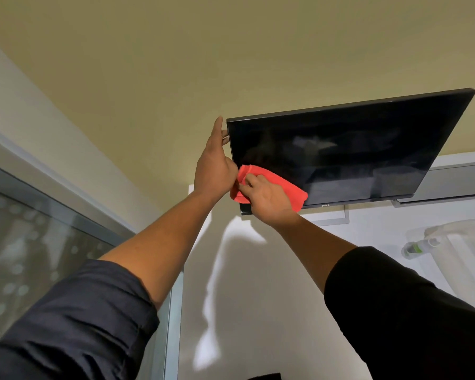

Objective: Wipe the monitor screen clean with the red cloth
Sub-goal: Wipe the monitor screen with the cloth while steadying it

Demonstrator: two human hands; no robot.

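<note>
A black monitor (354, 149) with a dark, switched-off screen hangs tilted at the upper right. My left hand (215, 165) holds its left edge, with fingertips reaching behind the frame. My right hand (269, 198) grips a bunched red cloth (288, 189) and presses it against the screen's lower left corner. The cloth covers part of the bottom bezel there. Faint reflections show across the rest of the glass.
A frosted glass window (39, 242) in a grey frame fills the left side. A white wall unit (455, 182) sits behind the monitor at right. A clear plastic container (461, 248) with a green-and-white item is at the far right. Beige wall surrounds the monitor.
</note>
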